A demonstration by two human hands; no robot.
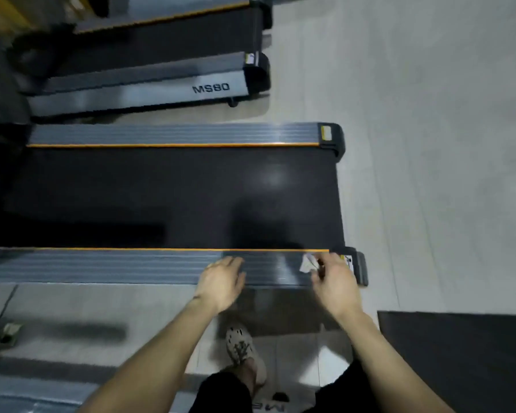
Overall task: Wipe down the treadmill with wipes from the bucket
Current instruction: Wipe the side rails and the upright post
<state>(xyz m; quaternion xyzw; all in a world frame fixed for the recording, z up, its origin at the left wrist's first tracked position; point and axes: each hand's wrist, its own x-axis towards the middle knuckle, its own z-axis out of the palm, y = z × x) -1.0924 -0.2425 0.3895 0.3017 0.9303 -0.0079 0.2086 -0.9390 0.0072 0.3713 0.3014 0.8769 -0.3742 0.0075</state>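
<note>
Shoe and both forearms lie nearest. The right hand pinches a crumpled wipe on the near side rail of the treadmill, beside its end cap. The rail's long axis runs leftward from the wipe. The left hand, fingers loosely together, lies on that path. No bucket is visible.

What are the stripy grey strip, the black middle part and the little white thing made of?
Side rail: likely metal or hard plastic, grey and glossy; its long grooves catch the light. Belt: seems rubbery, black, mostly matte with one soft shine. Wipe, pinched by the right hand: thin white paper or cloth, crumpled.
</note>
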